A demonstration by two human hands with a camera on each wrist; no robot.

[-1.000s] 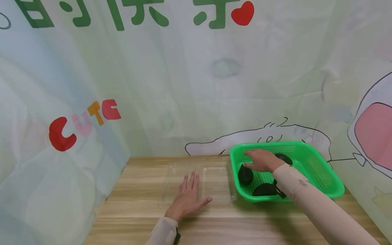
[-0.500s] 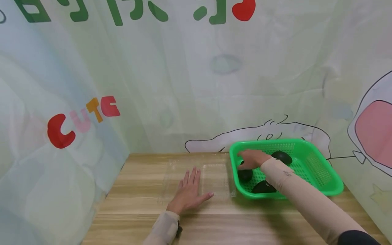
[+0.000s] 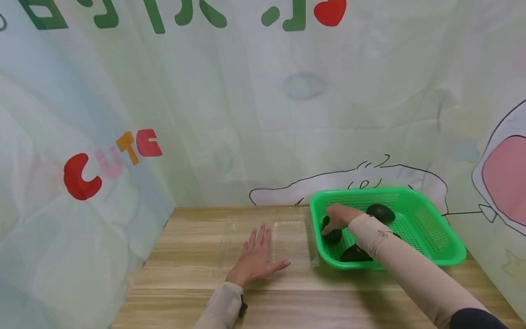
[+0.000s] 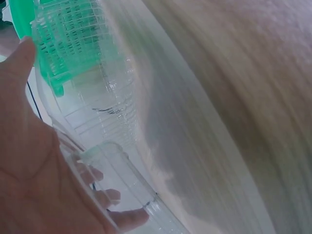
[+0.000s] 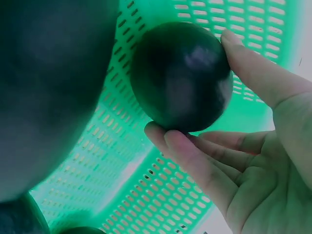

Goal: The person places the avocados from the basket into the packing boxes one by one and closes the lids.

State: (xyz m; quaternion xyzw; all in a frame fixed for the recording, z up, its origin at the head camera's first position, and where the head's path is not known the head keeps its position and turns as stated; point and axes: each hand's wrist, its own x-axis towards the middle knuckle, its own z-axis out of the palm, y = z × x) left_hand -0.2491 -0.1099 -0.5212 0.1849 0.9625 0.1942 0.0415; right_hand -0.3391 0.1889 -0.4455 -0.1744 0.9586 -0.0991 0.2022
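Note:
A green perforated basket (image 3: 427,228) stands at the table's right and holds three dark avocados. My right hand (image 3: 332,222) reaches into its left side and grips the leftmost avocado (image 3: 334,236). In the right wrist view the thumb (image 5: 253,63) and curled fingers (image 5: 195,161) wrap that dark round avocado (image 5: 170,68) above the basket floor (image 5: 146,161). Two more avocados lie at the back (image 3: 381,212) and front (image 3: 354,254). My left hand (image 3: 258,249) rests flat, fingers straight, on an open clear plastic clamshell box (image 3: 289,240). The left wrist view shows the palm (image 4: 24,146) against the box (image 4: 112,122).
The wooden table (image 3: 185,274) is enclosed by a printed cloth backdrop (image 3: 246,114) behind and at both sides. The basket sits right beside the clamshell box. In the left wrist view the basket's rim (image 4: 58,39) shows beyond the box.
My right hand slid to the basket's left side and curled round the leftmost avocado. The left hand stayed flat on the clear box.

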